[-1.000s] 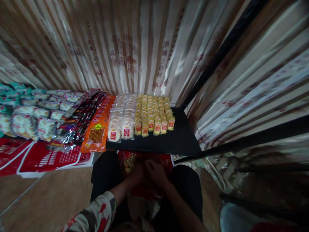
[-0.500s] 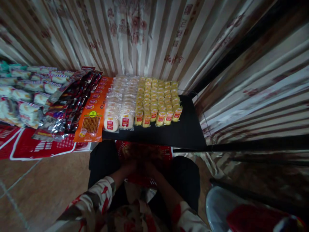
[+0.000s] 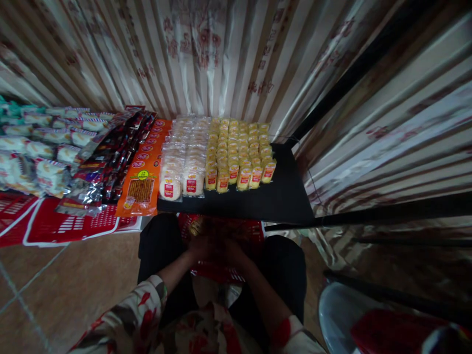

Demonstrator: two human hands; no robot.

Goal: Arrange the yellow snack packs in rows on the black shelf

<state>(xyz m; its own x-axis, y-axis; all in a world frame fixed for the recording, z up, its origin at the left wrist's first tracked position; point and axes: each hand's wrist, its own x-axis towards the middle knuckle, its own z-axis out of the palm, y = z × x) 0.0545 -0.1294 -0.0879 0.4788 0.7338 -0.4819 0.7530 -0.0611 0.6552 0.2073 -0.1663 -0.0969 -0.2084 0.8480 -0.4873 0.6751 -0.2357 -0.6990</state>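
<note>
A red basket [image 3: 254,235] rests on my lap with small yellow packets inside. My left hand [image 3: 199,247] and my right hand [image 3: 233,250] are close together over the basket, both dark and blurred. Their fingers look curled, but what they hold is hidden. A yellow packet [image 3: 196,227] shows in the basket just beyond my left hand. In front of me a black shelf [image 3: 280,196] carries rows of yellow snack packets [image 3: 238,150] and rows of round white cakes [image 3: 184,162].
Orange snack packs [image 3: 145,169], dark foil packs [image 3: 110,157] and white wrapped buns [image 3: 40,147] lie to the left on red crates [image 3: 66,227]. Striped curtains [image 3: 221,59] hang behind and to the right. A grey stool [image 3: 335,314] stands at lower right. Brown floor lies at left.
The view has tilted and shifted, so the shelf sits higher in the picture. My hands have stayed together over the red basket, with only small movement.
</note>
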